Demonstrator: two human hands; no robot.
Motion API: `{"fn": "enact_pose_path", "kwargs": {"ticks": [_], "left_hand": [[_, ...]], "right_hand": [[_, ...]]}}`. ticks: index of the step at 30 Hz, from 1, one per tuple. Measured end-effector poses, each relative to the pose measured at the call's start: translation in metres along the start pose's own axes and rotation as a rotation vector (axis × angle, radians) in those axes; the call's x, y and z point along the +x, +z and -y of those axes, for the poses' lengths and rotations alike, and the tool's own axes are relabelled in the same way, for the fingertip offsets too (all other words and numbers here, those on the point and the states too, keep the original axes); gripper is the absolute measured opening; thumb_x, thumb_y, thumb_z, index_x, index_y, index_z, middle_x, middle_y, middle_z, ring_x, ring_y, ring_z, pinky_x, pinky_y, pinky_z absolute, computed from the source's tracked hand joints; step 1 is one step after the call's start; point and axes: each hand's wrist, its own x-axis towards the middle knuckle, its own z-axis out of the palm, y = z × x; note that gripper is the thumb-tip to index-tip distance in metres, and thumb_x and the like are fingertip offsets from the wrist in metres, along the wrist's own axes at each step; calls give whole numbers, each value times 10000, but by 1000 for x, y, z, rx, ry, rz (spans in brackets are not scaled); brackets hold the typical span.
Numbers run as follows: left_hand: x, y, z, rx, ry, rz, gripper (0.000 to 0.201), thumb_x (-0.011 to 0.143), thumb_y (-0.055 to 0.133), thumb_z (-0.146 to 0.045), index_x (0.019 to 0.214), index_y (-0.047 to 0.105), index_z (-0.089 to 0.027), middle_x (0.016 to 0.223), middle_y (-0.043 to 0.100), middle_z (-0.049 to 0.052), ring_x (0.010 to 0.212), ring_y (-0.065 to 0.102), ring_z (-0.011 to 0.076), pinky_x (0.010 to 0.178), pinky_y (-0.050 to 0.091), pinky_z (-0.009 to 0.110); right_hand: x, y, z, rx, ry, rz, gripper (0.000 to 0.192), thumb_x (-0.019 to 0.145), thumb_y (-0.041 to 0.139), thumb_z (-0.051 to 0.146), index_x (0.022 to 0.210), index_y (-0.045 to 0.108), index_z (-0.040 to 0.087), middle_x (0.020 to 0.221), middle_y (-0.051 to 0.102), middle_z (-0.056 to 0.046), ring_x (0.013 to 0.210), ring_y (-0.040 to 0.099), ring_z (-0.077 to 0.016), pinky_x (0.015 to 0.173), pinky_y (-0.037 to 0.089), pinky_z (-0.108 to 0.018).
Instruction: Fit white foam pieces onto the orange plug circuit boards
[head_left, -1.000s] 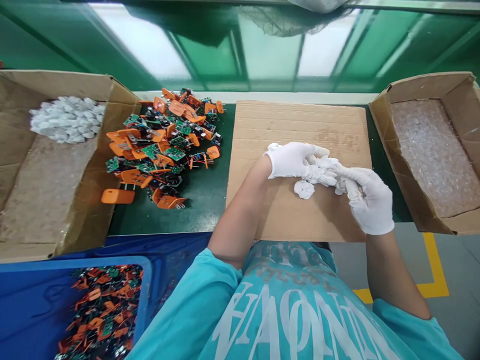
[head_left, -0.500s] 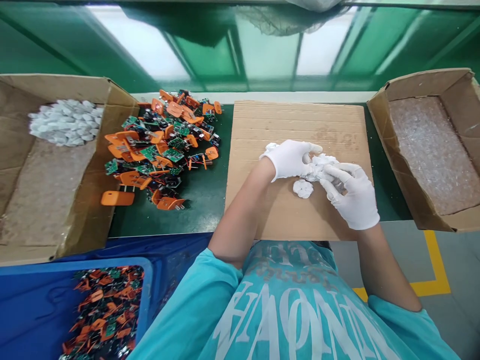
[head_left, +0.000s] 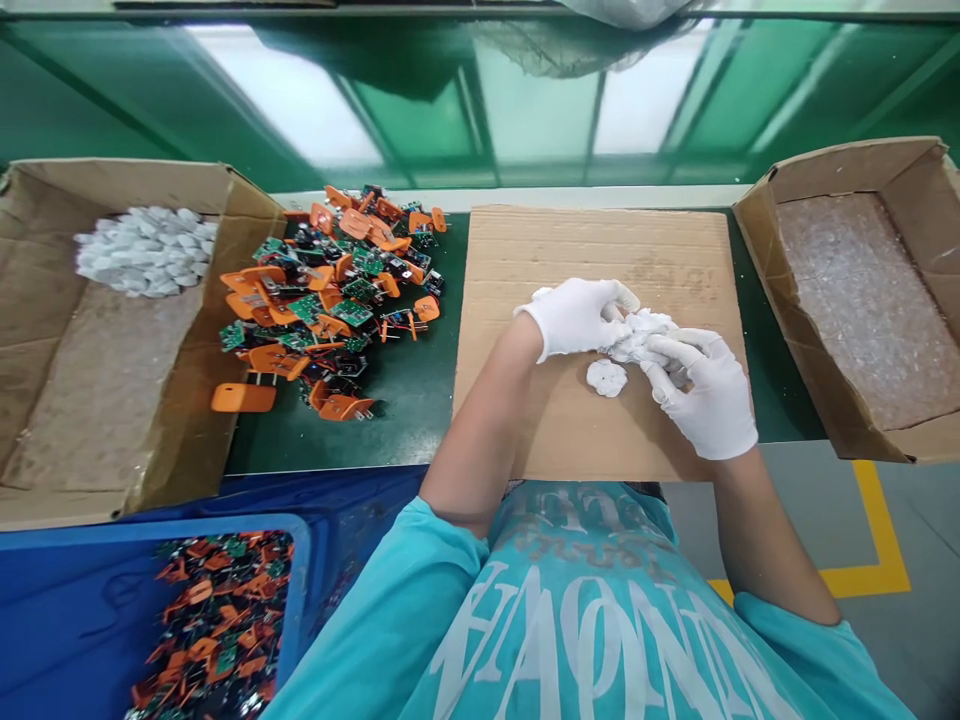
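On a cardboard sheet (head_left: 555, 420) lies a cluster of white, putty-like lumps (head_left: 642, 330). My left hand (head_left: 576, 318), in a white glove, has its thumb and fingers bent closed against the left side of the cluster. From the right, my gloved right hand (head_left: 701, 390) curls its fingers over the same white mass. A separate flat, roundish white lump (head_left: 607, 378) rests just below, between the hands. Behind my left hand a further white piece (head_left: 541, 293) barely shows. The fingers partly hide what they grip.
Orange plastic parts with green circuit boards (head_left: 330, 310) are heaped on the left. Beyond them a cardboard box (head_left: 180, 400) contains white lumps (head_left: 146, 250). Another box (head_left: 802, 340), lined with clear plastic, stands right. A blue bin (head_left: 300, 580) with more such parts is lower left.
The view has shifted slightly, so the left-side things appear a little farther right. Both hands stay at the white cluster, with only small finger movements.
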Motion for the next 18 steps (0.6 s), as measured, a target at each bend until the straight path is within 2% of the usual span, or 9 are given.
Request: {"fn": "enact_pose_path", "kwargs": {"ticks": [5, 10, 13, 18], "left_hand": [[8, 5, 3, 49, 16, -5, 330, 753, 680, -346, 1066, 731, -253, 1083, 749, -9, 1041, 661, 257, 913, 508, 366], [6, -2, 6, 52, 8, -34, 394, 740, 670, -284, 1129, 708, -232, 1063, 752, 24, 1062, 646, 267, 914, 506, 377], [3, -3, 7, 36, -29, -2, 457, 727, 662, -254, 1180, 668, -196, 1056, 746, 61, 986, 676, 243, 834, 535, 341], [4, -1, 14, -6, -45, 27, 479, 702, 660, -186, 1181, 647, -183, 980, 745, 56, 809, 699, 183, 720, 534, 252]], "right_hand": [[-1, 2, 1, 19, 1, -10, 162, 880, 645, 293, 1011, 715, 227, 1068, 673, -92, 863, 672, -195, 710, 571, -329], [-2, 4, -1, 19, -25, -50, 168, 875, 650, 263, 1021, 715, 210, 1065, 671, -98, 868, 672, -191, 717, 569, -317], [-3, 6, -2, 29, -15, -53, 169, 870, 657, 270, 1020, 712, 215, 1069, 667, -94, 879, 668, -194, 725, 568, -323], [-3, 6, -1, 64, -17, -50, 167, 869, 663, 262, 1020, 712, 212, 1076, 667, -97, 901, 669, -198, 727, 569, -323]]}}
